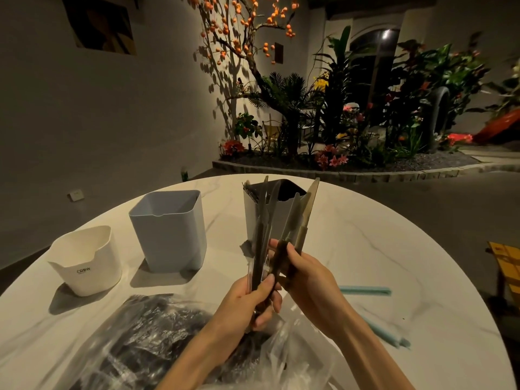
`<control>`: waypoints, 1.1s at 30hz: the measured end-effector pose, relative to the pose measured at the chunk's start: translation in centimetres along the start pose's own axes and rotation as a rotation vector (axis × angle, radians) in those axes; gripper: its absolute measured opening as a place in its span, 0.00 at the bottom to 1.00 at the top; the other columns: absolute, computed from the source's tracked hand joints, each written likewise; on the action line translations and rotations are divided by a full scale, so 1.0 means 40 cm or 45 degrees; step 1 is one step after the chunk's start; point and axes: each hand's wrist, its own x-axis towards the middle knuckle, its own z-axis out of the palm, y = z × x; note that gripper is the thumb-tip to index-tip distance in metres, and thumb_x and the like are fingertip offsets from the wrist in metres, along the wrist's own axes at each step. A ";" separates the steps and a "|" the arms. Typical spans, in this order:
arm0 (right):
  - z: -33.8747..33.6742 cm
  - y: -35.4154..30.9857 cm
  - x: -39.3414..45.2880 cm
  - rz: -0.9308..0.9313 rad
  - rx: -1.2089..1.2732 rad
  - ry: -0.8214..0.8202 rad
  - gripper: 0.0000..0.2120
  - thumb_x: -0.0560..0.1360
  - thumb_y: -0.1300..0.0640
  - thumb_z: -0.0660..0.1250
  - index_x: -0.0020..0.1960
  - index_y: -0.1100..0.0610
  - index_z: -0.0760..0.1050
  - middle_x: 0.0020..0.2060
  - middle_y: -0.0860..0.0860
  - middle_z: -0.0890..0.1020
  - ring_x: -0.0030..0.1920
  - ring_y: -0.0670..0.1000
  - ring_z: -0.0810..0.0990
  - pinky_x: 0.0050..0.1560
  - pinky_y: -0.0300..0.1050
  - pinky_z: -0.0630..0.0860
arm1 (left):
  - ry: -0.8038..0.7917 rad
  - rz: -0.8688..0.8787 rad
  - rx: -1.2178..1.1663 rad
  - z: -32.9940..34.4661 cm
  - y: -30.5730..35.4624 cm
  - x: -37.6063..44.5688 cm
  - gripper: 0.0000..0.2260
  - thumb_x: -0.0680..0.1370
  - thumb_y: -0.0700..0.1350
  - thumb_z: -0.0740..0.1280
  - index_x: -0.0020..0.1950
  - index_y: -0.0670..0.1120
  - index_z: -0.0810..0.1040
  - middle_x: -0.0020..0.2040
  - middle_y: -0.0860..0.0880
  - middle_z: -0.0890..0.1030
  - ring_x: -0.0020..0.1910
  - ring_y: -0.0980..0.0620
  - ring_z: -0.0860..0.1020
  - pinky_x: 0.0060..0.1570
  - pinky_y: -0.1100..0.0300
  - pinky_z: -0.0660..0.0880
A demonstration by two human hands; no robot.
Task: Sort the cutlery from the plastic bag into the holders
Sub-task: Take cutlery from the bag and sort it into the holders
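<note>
1. Nearest cam, 6 o'clock: clear plastic bag (pixel 146 344), crumpled on the marble table (pixel 394 249). Lots of dark cutlery (pixel 157 319) shows through it, so most of the sorting is left, I'd say.
2. Just past the bag, mid-frame: left hand (pixel 253 302) has fingers curled round a bundle of dark utensils (pixel 260 235), handles down, tips pointing to 12. Exact type (knife/fork) hard to tell, too dim and blurred.
3. Right hand (pixel 306 280), beside the left at approx 1 o'clock from it, pinches two knives (pixel 302 218), one brownish, one paler; blades fan toward 12–1. Looks like it's pulling them apart from the bundle, i.e. sorting by type in hand before dropping.
4. Holders, three, in a row across the far half of the table:
   - white holder (pixel 87 263) at 9–10 o'clock, w/ small logo. No utensil sticks up above the rim; inside not fully visible.
   - grey holder (pixel 171 232) at 11 o'clock, inside looks bare as far as seen.
   - third holder (pixel 270 215) at 12, right behind the held bundle; dark inside, some dark pieces seem to poke up at its left rim, partly hidden.
5. Progress: early. At most one holder has anything; the handful isn't placed yet.
6. Misc: two teal sticks (pixel 365 290) at 3–4 o'clock on the table, apart from the bag.
</note>
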 end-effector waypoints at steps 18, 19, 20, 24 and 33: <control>0.020 0.024 0.000 -0.106 -0.318 0.188 0.14 0.78 0.44 0.68 0.48 0.54 0.82 0.40 0.54 0.83 0.42 0.53 0.79 0.43 0.47 0.74 | -0.049 0.070 0.017 -0.002 -0.015 0.007 0.13 0.82 0.51 0.63 0.55 0.40 0.72 0.37 0.43 0.76 0.26 0.54 0.65 0.27 0.63 0.61; 0.020 0.023 0.002 -0.118 -0.305 0.204 0.14 0.78 0.43 0.67 0.47 0.54 0.82 0.37 0.53 0.81 0.40 0.52 0.77 0.40 0.44 0.72 | -0.047 0.071 0.022 -0.002 -0.014 0.007 0.14 0.82 0.50 0.63 0.56 0.39 0.71 0.38 0.43 0.76 0.26 0.54 0.64 0.27 0.62 0.61; 0.020 0.020 0.003 -0.139 -0.287 0.227 0.15 0.80 0.44 0.65 0.48 0.55 0.81 0.35 0.51 0.79 0.37 0.49 0.75 0.37 0.41 0.70 | -0.048 0.068 0.020 -0.003 -0.013 0.006 0.14 0.82 0.50 0.63 0.57 0.38 0.72 0.38 0.42 0.77 0.26 0.53 0.64 0.28 0.62 0.61; 0.000 -0.011 0.006 -0.250 -0.116 0.386 0.17 0.82 0.47 0.58 0.47 0.59 0.75 0.28 0.47 0.69 0.27 0.43 0.66 0.28 0.35 0.65 | -0.052 0.073 0.056 -0.007 -0.014 0.003 0.11 0.83 0.49 0.63 0.55 0.40 0.75 0.36 0.43 0.76 0.26 0.53 0.63 0.28 0.61 0.60; -0.097 -0.046 0.024 0.078 0.289 0.539 0.15 0.84 0.50 0.59 0.42 0.57 0.68 0.26 0.48 0.62 0.23 0.45 0.58 0.21 0.36 0.56 | 0.057 0.008 0.009 -0.014 -0.017 0.011 0.09 0.82 0.46 0.64 0.51 0.40 0.75 0.30 0.48 0.63 0.27 0.53 0.60 0.25 0.63 0.59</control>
